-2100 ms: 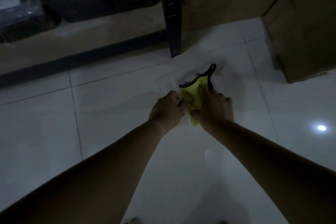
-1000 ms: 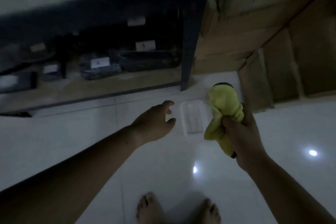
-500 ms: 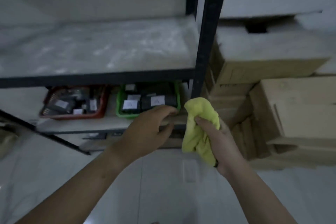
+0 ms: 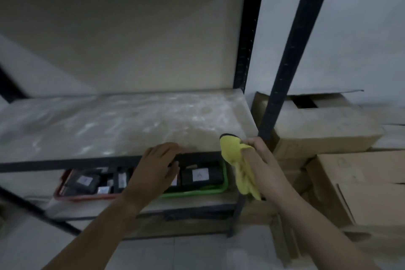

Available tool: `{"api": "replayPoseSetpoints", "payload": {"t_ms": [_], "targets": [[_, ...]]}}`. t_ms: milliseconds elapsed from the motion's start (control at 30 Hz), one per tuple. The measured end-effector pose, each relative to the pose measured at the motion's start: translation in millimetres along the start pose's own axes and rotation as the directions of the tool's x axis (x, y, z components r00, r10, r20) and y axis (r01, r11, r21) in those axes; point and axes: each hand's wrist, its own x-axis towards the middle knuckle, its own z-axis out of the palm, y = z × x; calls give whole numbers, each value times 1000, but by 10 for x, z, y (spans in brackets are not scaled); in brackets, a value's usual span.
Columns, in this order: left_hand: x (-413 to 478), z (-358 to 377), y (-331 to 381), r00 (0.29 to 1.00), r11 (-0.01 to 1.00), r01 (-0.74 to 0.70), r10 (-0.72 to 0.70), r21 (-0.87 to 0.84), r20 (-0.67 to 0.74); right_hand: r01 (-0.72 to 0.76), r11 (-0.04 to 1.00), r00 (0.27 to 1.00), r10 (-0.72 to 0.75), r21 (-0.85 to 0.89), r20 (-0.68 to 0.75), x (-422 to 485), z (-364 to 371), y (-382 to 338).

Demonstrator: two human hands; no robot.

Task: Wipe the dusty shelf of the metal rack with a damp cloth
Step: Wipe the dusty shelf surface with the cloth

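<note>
Right hand grips a cloth — dusty shelf just ahead. Left hand, fingers relaxed, rests on the shelf's front edge.

Bare shelf, upright post rightward.

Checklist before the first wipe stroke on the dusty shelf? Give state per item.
1. Cloth gripped: right hand holds the yellow cloth. Ok.
2. Cloth flat on the dusty shelf: bunched at its front right corner. Not ok.
3. Cloth damp: cannot tell.
4. Bracing: left hand rests on the shelf's front edge. Ok.
5. Room to the right: black upright stands right beside the cloth. Not ok; stroke leftward.
</note>
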Motion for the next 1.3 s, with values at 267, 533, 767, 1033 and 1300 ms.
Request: {"api": "replayPoseSetpoints", "payload": {"t_ms": [267, 533, 767, 1033, 1300], "targets": [[486, -172, -968, 934, 937, -307, 330, 166, -136, -40, 672, 949, -205, -740, -238, 1102, 481, 40], [450, -57, -1217, 931, 923, -362, 364, 131, 10, -188, 637, 939, -107, -748, -327, 1291, 639, 438], [459, -39, -1212, 930, 926, -365, 367, 99, -3, 336, 755, 938, -320, -563, 130, 1159, 1043, 138], [458, -86, -1181, 947, 946, -317, 320, 70, -26, -299, 566, 948, 87, -768, -305, 1707, 466, 160], [473, -108, -1170, 962, 961, -273, 272, 50, 19, 276, 701, 959, -247, -658, 138, 1380, 864, 146]]}}
